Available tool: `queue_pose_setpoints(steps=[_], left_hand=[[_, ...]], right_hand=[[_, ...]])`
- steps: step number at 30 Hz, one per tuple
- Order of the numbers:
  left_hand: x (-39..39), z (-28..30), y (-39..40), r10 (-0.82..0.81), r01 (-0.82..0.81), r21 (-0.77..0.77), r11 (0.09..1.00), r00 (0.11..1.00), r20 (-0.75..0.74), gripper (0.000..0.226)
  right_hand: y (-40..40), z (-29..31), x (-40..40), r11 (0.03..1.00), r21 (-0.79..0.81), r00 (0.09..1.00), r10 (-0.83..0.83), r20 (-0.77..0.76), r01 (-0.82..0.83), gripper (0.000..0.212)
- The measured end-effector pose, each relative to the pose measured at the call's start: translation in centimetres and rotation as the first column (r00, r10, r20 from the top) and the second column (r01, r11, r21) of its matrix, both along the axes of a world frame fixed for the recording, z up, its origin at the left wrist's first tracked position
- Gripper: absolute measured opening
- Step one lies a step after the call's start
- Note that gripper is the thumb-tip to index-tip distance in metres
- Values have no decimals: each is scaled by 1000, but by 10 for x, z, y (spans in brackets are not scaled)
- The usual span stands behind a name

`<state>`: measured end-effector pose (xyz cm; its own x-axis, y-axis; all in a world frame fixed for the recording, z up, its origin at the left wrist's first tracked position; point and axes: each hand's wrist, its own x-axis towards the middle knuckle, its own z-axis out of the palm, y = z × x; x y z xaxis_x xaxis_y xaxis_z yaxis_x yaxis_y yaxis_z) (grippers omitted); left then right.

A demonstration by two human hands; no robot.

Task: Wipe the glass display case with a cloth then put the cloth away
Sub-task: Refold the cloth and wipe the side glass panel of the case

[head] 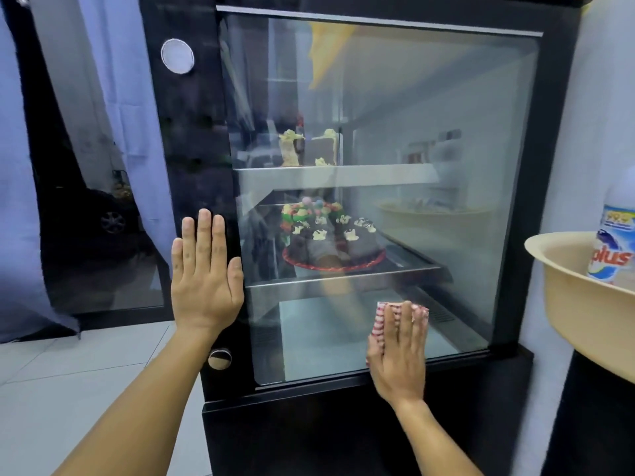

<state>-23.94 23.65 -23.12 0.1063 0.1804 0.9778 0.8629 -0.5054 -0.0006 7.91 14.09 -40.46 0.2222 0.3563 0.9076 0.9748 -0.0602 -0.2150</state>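
A person is standing in front of a black display case (pixel 560 166) with a big glass panel (pixel 429 115) on its front. The left hand (pixel 206 273) is lying flat on the black frame at the left edge of the glass, with the fingers straight and close together and the thumb a little apart; it is holding nothing. The right hand (pixel 400 352) is pressing a cloth (pixel 381 316) with red and white stripes against the lower part of the glass, near the bottom edge of the panel. The fingers of this hand are also straight and are lying over the cloth, so only the top and the left side of the cloth are showing around them. Behind the glass, a round chocolate cake (pixel 333 235) with white and coloured decorations is sitting on the middle shelf, and some cut pieces of cake (pixel 307 147) are standing on the upper shelf (pixel 378 175). At the right side, apart from the case, a beige plastic basin (pixel 577 304) is holding a white bottle (pixel 615 238) with a blue label. At the left, a blue curtain (pixel 103 80) is hanging beside a dark window, and the floor (pixel 68 365) is covered with light tiles.
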Motion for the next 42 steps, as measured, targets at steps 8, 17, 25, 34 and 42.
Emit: queue_pose_setpoints(steps=[8,17,25,34,42], left_hand=[[-1,0,3,-6,6,23,1000,1000,-3,67],[-4,1,4,-17,16,-9,1000,1000,-12,66],[-26,20,0,3,1,17,1000,975,-221,66],[-39,117,1,123,-35,173,984,839,-531,66],[-40,115,0,128,-32,185,982,835,-536,66]], right_hand=[[21,103,-54,978,180,943,-42,-329,106,67],[13,27,-93,989,-63,934,146,326,-132,62],[36,127,-136,989,17,930,129,344,-144,61],[33,66,-144,962,-149,686,269,676,-230,57],[49,74,-221,928,-233,716,372,591,-289,62]])
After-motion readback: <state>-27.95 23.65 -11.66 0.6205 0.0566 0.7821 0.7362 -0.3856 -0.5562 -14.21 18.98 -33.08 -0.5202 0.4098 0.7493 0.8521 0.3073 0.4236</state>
